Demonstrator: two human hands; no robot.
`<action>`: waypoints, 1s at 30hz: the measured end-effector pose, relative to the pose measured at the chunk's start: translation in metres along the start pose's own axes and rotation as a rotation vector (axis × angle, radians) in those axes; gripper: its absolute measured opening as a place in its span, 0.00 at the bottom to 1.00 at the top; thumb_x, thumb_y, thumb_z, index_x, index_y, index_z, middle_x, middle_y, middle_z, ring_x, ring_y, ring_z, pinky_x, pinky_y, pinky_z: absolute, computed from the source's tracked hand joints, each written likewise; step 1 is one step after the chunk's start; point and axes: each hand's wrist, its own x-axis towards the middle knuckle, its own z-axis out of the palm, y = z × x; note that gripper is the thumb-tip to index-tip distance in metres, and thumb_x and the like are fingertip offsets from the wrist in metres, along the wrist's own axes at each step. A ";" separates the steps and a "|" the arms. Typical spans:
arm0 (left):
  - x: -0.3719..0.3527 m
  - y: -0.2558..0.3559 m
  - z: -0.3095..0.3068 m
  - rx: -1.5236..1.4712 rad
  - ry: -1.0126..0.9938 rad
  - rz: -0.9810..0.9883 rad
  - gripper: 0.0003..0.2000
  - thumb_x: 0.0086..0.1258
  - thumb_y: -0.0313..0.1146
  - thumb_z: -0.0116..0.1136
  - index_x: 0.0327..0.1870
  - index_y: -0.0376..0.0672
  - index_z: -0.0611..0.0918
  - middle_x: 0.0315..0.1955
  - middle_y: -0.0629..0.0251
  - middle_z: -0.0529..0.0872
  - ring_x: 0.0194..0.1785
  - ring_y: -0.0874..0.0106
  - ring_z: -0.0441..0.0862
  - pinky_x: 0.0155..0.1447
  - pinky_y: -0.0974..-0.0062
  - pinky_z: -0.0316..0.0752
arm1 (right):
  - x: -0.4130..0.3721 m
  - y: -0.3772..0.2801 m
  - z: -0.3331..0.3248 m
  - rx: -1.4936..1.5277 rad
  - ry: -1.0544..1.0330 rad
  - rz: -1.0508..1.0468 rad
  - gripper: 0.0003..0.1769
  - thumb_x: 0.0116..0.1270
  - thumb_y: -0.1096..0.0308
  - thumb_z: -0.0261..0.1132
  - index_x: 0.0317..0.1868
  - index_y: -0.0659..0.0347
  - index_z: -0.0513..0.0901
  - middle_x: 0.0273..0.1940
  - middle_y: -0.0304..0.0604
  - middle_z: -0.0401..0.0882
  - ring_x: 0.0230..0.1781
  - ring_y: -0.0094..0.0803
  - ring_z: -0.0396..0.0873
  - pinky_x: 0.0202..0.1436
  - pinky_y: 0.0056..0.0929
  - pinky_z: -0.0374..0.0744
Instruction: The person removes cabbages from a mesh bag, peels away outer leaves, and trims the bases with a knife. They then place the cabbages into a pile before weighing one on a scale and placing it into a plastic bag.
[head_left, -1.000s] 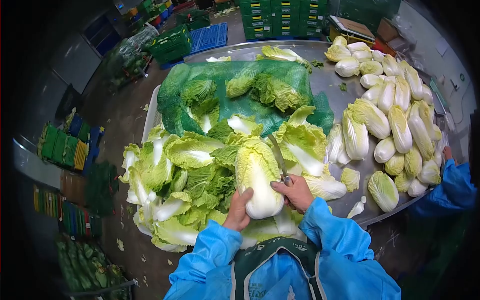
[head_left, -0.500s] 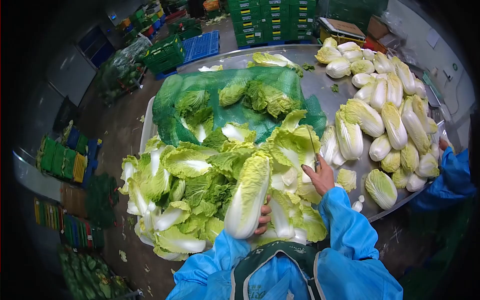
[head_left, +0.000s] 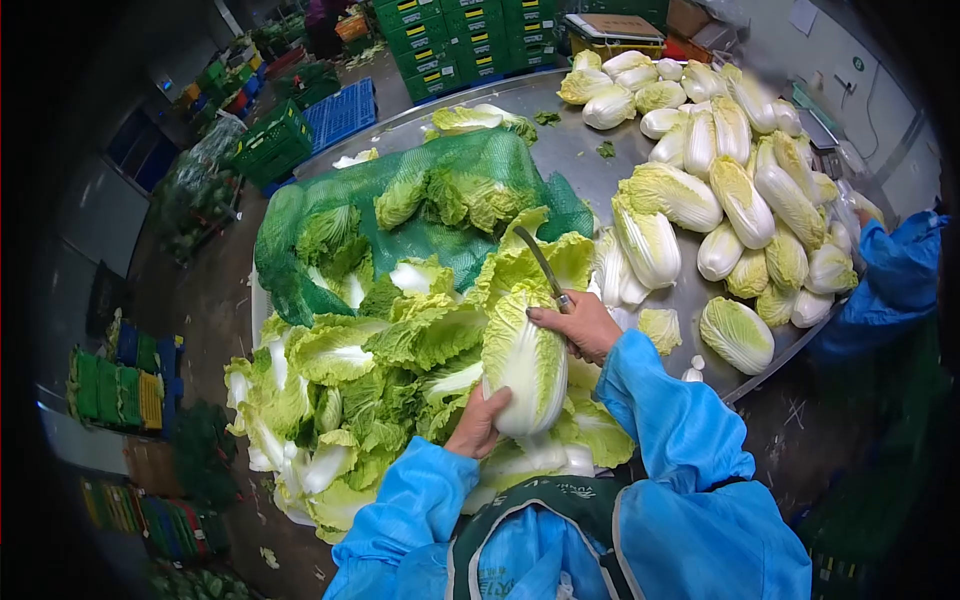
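In front of my body I hold a napa cabbage (head_left: 527,365), pale green with a white base pointing toward me. My left hand (head_left: 480,425) grips its lower left side, thumb lying on the leaves. On its right, my right hand (head_left: 582,325) is closed round the handle of a curved knife (head_left: 541,262), with the blade pointing up and away. The right thumb reaches to the cabbage's edge. Beneath and left of the cabbage lies a heap of loose outer leaves (head_left: 335,350). Behind the heap is a green mesh bag (head_left: 440,170) with leafy heads in it.
Many trimmed cabbages (head_left: 745,200) are piled on the right of the metal table (head_left: 570,150). Another person's blue sleeve (head_left: 895,265) reaches in at the right edge. Green crates (head_left: 470,40) stand stacked behind, and a blue pallet (head_left: 340,112) lies on the floor.
The cabbage has turned and moved slightly right, and my left hand has shifted from its right side to its lower left. My right hand with the knife has come in against it. The view has swung right.
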 end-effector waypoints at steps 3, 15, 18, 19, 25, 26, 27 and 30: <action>0.010 -0.004 0.002 0.073 0.014 0.060 0.36 0.61 0.47 0.60 0.67 0.41 0.61 0.61 0.59 0.70 0.61 0.64 0.71 0.65 0.63 0.67 | -0.010 -0.008 -0.009 0.105 0.036 0.084 0.23 0.55 0.50 0.70 0.37 0.62 0.77 0.15 0.32 0.69 0.07 0.18 0.63 0.08 0.20 0.59; 0.062 0.001 0.024 -0.285 0.330 0.276 0.29 0.59 0.53 0.58 0.59 0.49 0.72 0.55 0.65 0.77 0.57 0.62 0.74 0.63 0.57 0.66 | -0.023 0.045 0.006 0.518 0.318 -0.026 0.20 0.54 0.58 0.71 0.39 0.64 0.77 0.23 0.37 0.77 0.13 0.20 0.68 0.13 0.20 0.67; 0.076 0.022 0.036 -0.458 0.284 0.284 0.33 0.55 0.64 0.51 0.60 0.57 0.71 0.57 0.70 0.74 0.59 0.63 0.71 0.59 0.51 0.66 | -0.010 0.067 -0.011 0.704 0.495 0.029 0.21 0.54 0.57 0.71 0.37 0.65 0.75 0.19 0.38 0.73 0.10 0.21 0.66 0.09 0.23 0.64; 0.079 0.029 0.039 -0.508 0.255 0.325 0.33 0.54 0.65 0.49 0.60 0.58 0.71 0.57 0.70 0.74 0.59 0.62 0.71 0.57 0.50 0.66 | -0.010 0.079 -0.030 0.538 0.433 0.164 0.29 0.53 0.56 0.72 0.47 0.68 0.73 0.27 0.46 0.79 0.20 0.31 0.77 0.21 0.29 0.76; 0.111 0.029 0.068 -0.355 0.158 0.378 0.32 0.60 0.62 0.48 0.62 0.54 0.69 0.56 0.68 0.75 0.58 0.65 0.72 0.60 0.60 0.67 | -0.036 0.064 -0.078 -0.084 0.306 -0.235 0.49 0.54 0.59 0.71 0.69 0.68 0.52 0.60 0.56 0.67 0.64 0.40 0.66 0.64 0.32 0.65; 0.120 0.019 0.085 -0.311 0.092 0.350 0.32 0.63 0.61 0.47 0.64 0.51 0.67 0.58 0.66 0.74 0.59 0.64 0.71 0.62 0.60 0.65 | -0.034 0.065 -0.080 0.070 0.235 -0.390 0.49 0.53 0.61 0.72 0.69 0.68 0.52 0.60 0.55 0.67 0.64 0.38 0.65 0.64 0.31 0.65; 0.127 0.009 0.103 -0.268 0.033 0.324 0.33 0.65 0.60 0.46 0.65 0.48 0.64 0.59 0.64 0.72 0.60 0.64 0.71 0.63 0.60 0.63 | -0.029 0.059 -0.079 0.235 0.164 -0.517 0.51 0.52 0.64 0.73 0.70 0.68 0.50 0.54 0.51 0.73 0.52 0.34 0.75 0.54 0.28 0.74; 0.152 -0.018 0.159 -0.139 -0.074 0.278 0.29 0.67 0.51 0.53 0.63 0.42 0.66 0.58 0.63 0.73 0.60 0.66 0.70 0.64 0.67 0.62 | -0.043 0.027 -0.108 0.310 0.254 -0.154 0.50 0.52 0.65 0.74 0.69 0.66 0.52 0.42 0.43 0.78 0.32 0.25 0.78 0.32 0.22 0.77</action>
